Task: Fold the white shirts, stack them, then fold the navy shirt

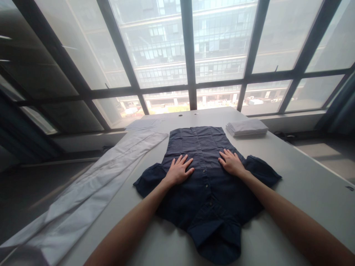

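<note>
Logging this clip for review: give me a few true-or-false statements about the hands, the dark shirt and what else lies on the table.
1. Both hands lie flat on the navy shirt. True: left hand and right hand rest palm down, fingers spread.
2. The shirt lies button side down. False: its button placket faces up.
3. A stack of folded white cloth sits beyond the right hand. True.
4. The long white fabric lies right of the shirt. False: it lies left, along the table edge.

I saw a pale table (305,184) carrying a dark blue shirt (205,192) laid flat, long white cloth (91,192) along its left edge, and a folded white stack (246,128) at back.
</note>
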Demonstrator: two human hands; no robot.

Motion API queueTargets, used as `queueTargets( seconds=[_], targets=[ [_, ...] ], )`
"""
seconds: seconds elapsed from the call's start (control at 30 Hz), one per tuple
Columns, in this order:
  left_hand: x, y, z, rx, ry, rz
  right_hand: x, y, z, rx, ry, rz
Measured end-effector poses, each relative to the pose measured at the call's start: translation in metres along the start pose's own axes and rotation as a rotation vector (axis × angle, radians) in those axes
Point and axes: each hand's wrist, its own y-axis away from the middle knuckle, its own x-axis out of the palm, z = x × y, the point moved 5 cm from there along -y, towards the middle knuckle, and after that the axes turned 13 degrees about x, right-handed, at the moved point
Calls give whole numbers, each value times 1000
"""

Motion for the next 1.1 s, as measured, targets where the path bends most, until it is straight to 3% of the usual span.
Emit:
queueTargets(
  seconds=[1.1],
  targets=[
    [1,0,1,0,-3,3,2,-2,0,0,-1,12]
  ],
)
